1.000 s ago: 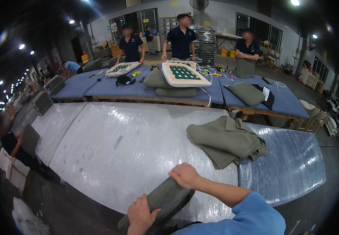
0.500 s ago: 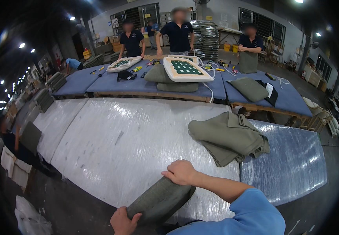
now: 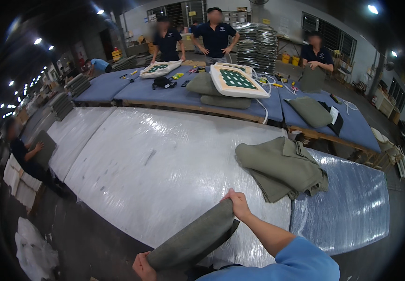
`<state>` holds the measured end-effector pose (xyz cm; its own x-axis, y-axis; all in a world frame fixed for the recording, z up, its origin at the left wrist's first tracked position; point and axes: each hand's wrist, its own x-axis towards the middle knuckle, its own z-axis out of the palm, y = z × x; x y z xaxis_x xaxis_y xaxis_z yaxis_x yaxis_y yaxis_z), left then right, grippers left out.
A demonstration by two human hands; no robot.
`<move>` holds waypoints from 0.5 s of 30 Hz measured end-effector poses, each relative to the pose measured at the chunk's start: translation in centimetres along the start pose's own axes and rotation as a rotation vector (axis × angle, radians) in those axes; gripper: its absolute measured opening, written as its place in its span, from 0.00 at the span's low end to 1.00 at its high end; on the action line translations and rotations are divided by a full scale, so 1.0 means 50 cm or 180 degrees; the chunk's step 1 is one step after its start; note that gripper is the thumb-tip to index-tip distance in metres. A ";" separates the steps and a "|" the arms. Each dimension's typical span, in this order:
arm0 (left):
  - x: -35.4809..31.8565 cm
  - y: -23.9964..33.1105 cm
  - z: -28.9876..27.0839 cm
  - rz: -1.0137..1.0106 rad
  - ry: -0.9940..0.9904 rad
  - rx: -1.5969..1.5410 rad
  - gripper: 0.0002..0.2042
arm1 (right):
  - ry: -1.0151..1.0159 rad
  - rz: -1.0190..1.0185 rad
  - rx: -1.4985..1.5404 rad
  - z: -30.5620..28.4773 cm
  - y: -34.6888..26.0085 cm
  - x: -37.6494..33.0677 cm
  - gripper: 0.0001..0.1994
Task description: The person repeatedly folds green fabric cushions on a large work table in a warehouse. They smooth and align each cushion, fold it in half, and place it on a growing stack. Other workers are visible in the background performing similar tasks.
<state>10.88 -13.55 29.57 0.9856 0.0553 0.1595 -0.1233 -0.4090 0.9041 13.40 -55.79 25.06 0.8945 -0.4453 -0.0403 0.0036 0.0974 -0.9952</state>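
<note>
An olive-green fabric-covered cushion (image 3: pixel 190 235) is tilted at the near edge of the plastic-wrapped table (image 3: pixel 132 173). At its lower left end my left hand (image 3: pixel 144 266) grips the edge, partly cut off by the cushion. My right hand (image 3: pixel 240 205) is closed round the upper right corner, its thumb side up and fingers partly hidden. The cushion's underside is out of sight. Beyond my right hand, a rumpled heap of olive-green cloth (image 3: pixel 282 166) lies on the table.
Across from me, blue-topped tables (image 3: pixel 165 96) hold green cushions (image 3: pixel 308 111), a white-edged seat pad (image 3: pixel 235 82) and tools. Several co-workers stand behind them; another person (image 3: pixel 22 150) at left holds a green panel. A white plastic bag (image 3: pixel 33 250) lies on the floor.
My right hand has shifted along the cushion's top edge to its right corner. My left hand has slid lower at the left end. The whole view has turned slightly.
</note>
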 end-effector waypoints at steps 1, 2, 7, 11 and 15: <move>-0.003 -0.010 -0.008 -0.0018 -0.0032 -0.0230 0.18 | 0.0062 0.0012 0.0112 -0.005 0.013 -0.003 0.33; -0.008 -0.020 -0.014 -0.0032 -0.0066 -0.0461 0.17 | 0.0127 0.0027 0.0224 -0.009 0.026 -0.005 0.34; -0.034 -0.053 -0.013 -0.0421 0.0306 -0.1238 0.25 | 0.0337 0.0190 0.0707 -0.013 0.084 -0.016 0.36; -0.047 -0.102 0.019 -0.0839 0.0334 -0.1854 0.34 | 0.0678 0.0306 0.0821 -0.058 0.132 -0.016 0.35; -0.077 -0.131 0.015 -0.1250 0.0308 -0.2750 0.33 | 0.0541 0.0438 0.1250 -0.046 0.151 -0.028 0.32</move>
<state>8.00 -11.77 22.73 0.9657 0.1365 -0.2207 0.1338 0.4670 0.8741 11.17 -56.47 17.40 0.8124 -0.5414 -0.2167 0.0885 0.4818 -0.8718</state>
